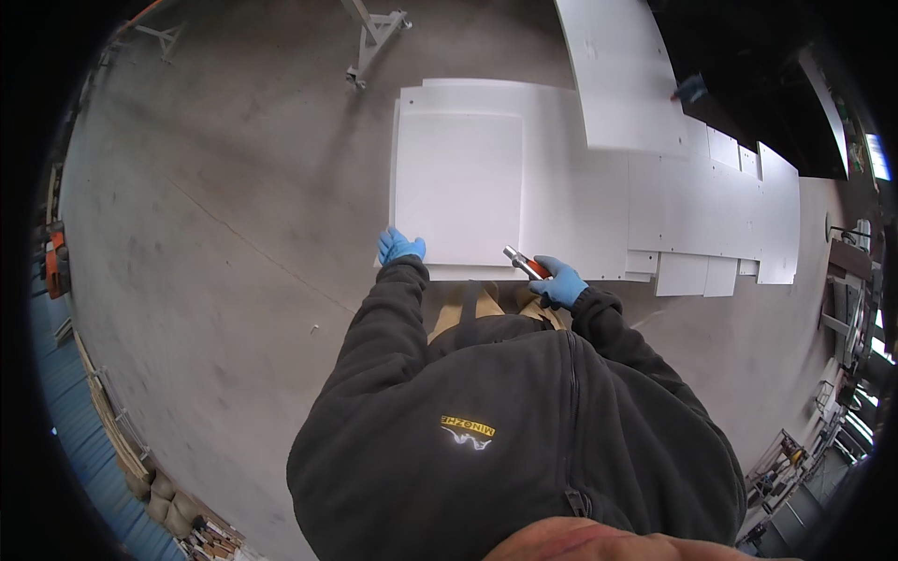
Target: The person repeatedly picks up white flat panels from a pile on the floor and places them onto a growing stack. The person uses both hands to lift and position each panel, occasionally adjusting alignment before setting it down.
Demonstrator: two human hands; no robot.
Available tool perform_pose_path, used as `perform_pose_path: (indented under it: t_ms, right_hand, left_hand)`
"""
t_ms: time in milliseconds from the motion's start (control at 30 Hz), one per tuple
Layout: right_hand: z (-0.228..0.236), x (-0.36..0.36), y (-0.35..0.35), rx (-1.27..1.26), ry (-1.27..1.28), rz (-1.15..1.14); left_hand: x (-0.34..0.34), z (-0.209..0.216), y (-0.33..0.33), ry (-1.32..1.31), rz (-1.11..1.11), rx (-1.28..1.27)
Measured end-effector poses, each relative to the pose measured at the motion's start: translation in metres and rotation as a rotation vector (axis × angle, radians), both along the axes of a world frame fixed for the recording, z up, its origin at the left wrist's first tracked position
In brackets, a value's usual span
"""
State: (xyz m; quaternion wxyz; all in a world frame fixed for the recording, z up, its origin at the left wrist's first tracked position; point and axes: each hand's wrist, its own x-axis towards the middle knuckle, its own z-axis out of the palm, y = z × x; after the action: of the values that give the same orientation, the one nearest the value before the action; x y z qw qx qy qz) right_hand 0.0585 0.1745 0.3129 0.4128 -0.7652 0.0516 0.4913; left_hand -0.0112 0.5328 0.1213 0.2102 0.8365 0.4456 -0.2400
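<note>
Right-hand fingers (551,265) around an orange-and-silver tool (526,264), silver end (511,253) beyond them.

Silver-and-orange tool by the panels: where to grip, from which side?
Take the tool probably by its orange rear part, from the right: the right hand wraps that end, while the slim silver end projects free, forward-left.

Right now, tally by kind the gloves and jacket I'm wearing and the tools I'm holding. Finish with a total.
Blue gloves: 2, one on the left hand, one on the right hand
Dark jacket: 1
Silver-ended tool, held in the right hand: 1
Total: 4
</note>
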Motion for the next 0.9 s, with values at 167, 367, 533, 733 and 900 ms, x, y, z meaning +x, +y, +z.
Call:
perform_pose_path:
  t_ms: [167, 367, 533, 733, 900]
  right_hand:
    - [-0.008, -0.003, 0.011, -0.016, 0.108, -0.014]
    - [-0.030, -0.008, 0.013, -0.077, 0.157, 0.077]
    - [-0.028, -0.009, 0.010, -0.085, 0.199, 0.106]
    - [-0.035, -0.009, 0.003, -0.185, 0.137, 0.098]
    - [-0.036, -0.004, 0.005, -0.192, 0.141, 0.090]
  left_hand:
    - [0.019, 0.017, -0.021, -0.031, -0.310, 0.095]
    - [0.036, 0.007, -0.045, 0.061, -0.525, 0.102]
    - [0.036, 0.003, -0.047, 0.042, -0.508, 0.122]
    - [0.035, 0.001, -0.043, 0.097, -0.506, 0.096]
    - [0.034, 0.002, -0.042, 0.076, -0.526, 0.095]
